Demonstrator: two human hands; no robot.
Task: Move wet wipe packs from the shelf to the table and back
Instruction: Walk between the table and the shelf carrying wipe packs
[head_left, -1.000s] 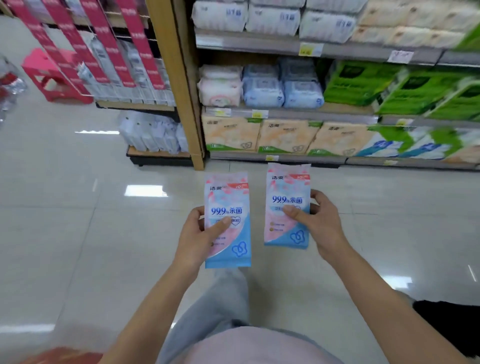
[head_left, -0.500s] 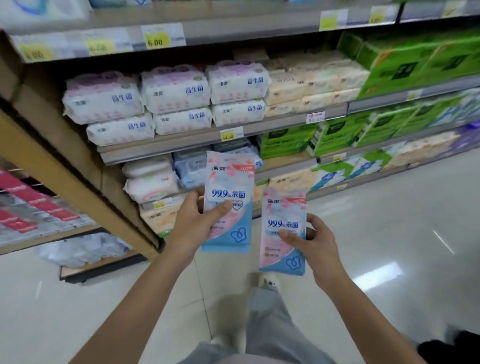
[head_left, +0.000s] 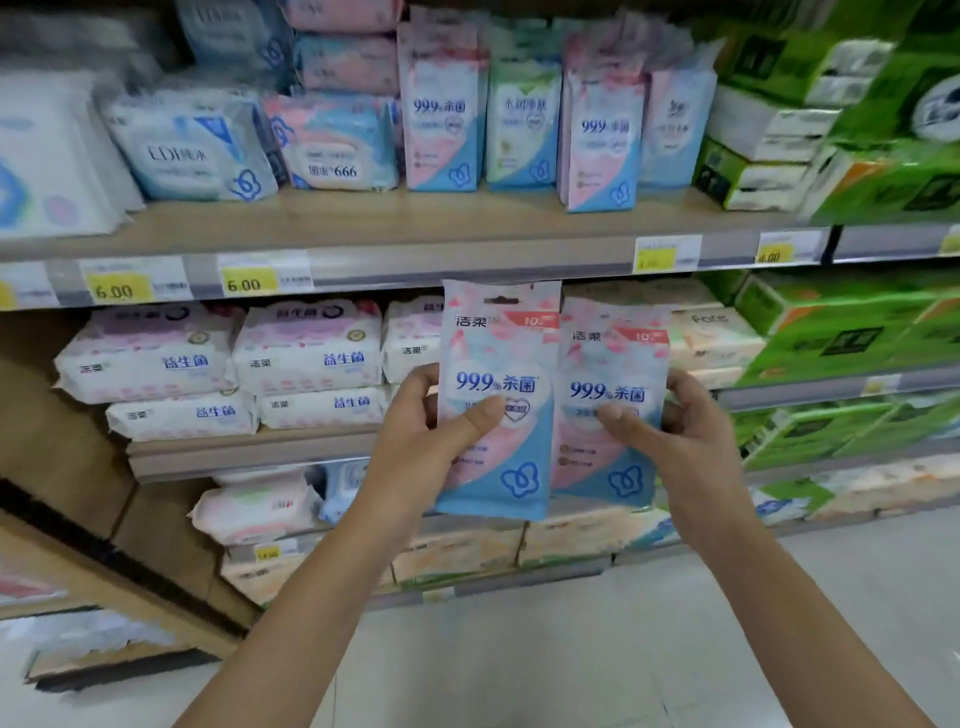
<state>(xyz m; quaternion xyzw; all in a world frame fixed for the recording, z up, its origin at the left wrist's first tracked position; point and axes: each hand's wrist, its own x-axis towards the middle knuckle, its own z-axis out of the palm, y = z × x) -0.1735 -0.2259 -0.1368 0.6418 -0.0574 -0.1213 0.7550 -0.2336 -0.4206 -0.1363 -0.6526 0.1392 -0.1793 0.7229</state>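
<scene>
My left hand (head_left: 421, 431) grips a pink and blue wet wipe pack (head_left: 496, 364), thumb across its front. Beside it, my right hand (head_left: 680, 431) holds a second pack of the same kind (head_left: 610, 358), which sits partly behind the first. Both are upright in front of the shelf's middle tier. On the upper shelf board (head_left: 363, 228) stand matching packs (head_left: 441, 114) in a row, with a gap-free line of other wipes to their left.
Price tags (head_left: 114, 288) run along the shelf rail. White and pink tissue bundles (head_left: 306, 353) fill the middle tier on the left. Green boxed tissue packs (head_left: 852, 332) crowd the right side. Pale tiled floor (head_left: 571, 649) lies below my arms.
The view has swung up from the floor and in toward the shelf. Both hands have risen with their packs and drawn together, so the packs now overlap.
</scene>
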